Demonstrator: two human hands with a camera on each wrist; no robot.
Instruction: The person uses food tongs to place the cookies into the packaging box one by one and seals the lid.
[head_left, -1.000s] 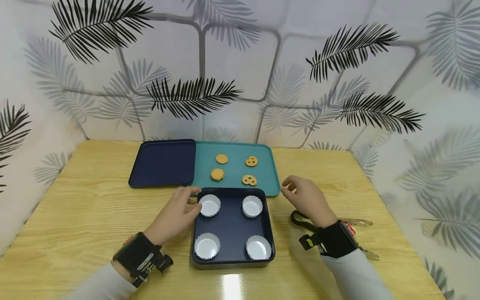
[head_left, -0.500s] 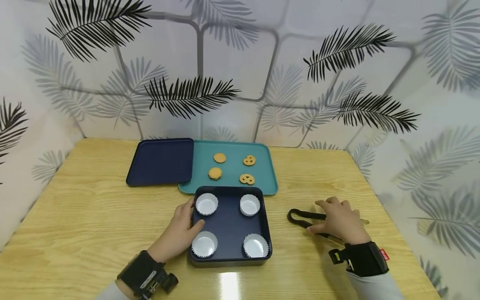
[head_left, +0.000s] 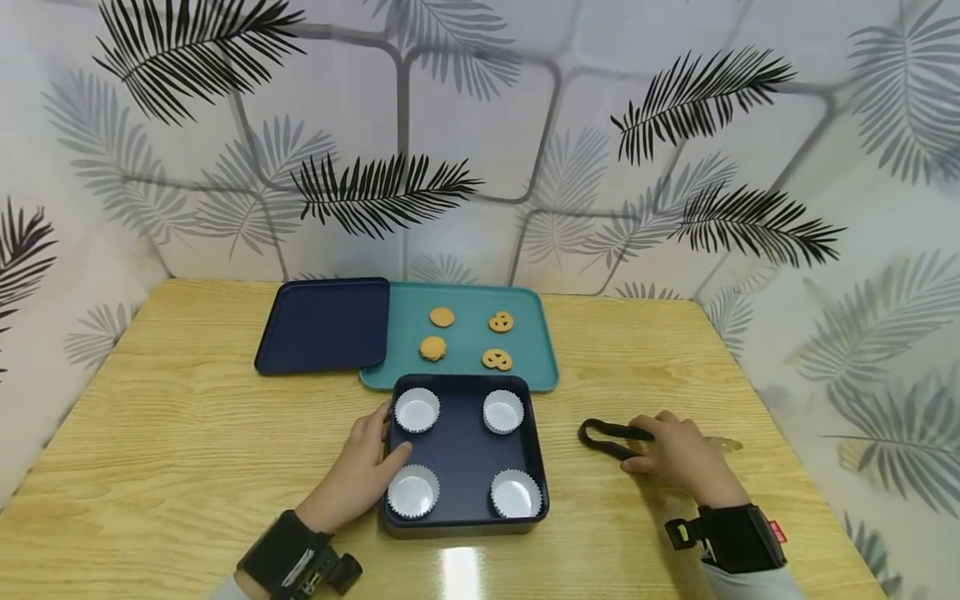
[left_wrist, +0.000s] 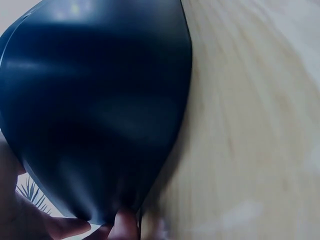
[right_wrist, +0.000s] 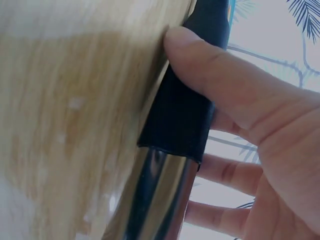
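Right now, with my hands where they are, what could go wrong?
Your left hand holds the navy pan with its thumb over the rim, close to the front-left paper cup, so it might nudge that cup. Your right hand grips the tongs with their tips pointing away from the pretzel-shaped pieces; swinging them round could clip the pan.

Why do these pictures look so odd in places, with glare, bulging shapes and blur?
Head view: a bright glare patch on the wooden table, just on the near side of the baking pan; left wrist view: the pan's dark wall bulges, probably lens distortion, the left hand looks dim, the table blurred; right wrist view: shiny streaks on the metal of the tongs, the table soft.
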